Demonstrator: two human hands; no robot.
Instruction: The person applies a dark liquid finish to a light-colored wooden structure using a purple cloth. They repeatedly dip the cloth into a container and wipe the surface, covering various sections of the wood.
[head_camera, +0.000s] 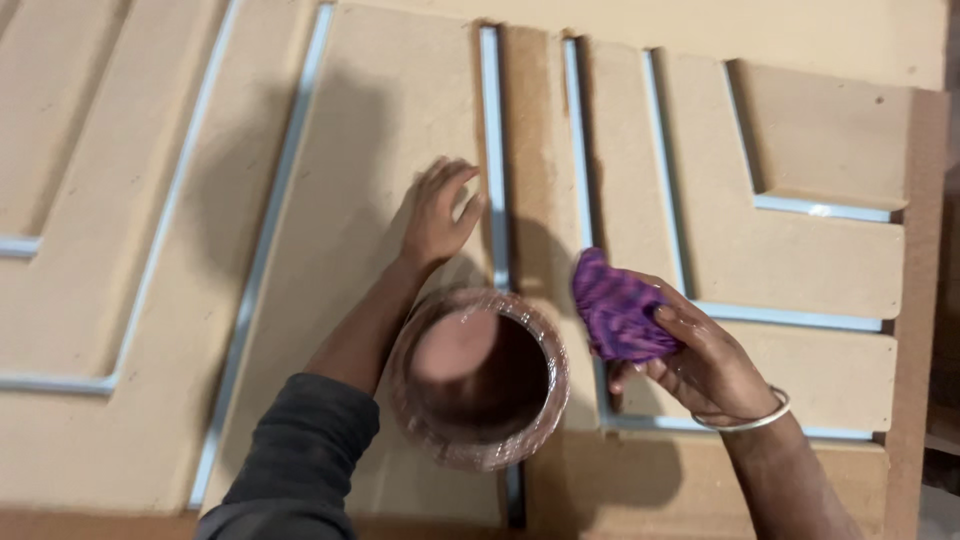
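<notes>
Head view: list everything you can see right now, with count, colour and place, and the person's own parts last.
Grooved board: one large tan fibreboard panel with cut channels, filling the view.
Metal strips: several, pale silver-blue, lying in the grooves; straight ones at left and centre, L-shaped ones at right.
Tape roll: one, clear film with a brownish core, around the left forearm, low centre.
Cloth: one, purple patterned, bunched up over the centre-right groove.
Bangle: one, silver, on the right wrist.
Dark sleeve: one, dark grey, on the left arm, bottom left.
Left hand: fingers spread flat on the board beside the centre strip.
Right hand: gripping the cloth.
</notes>
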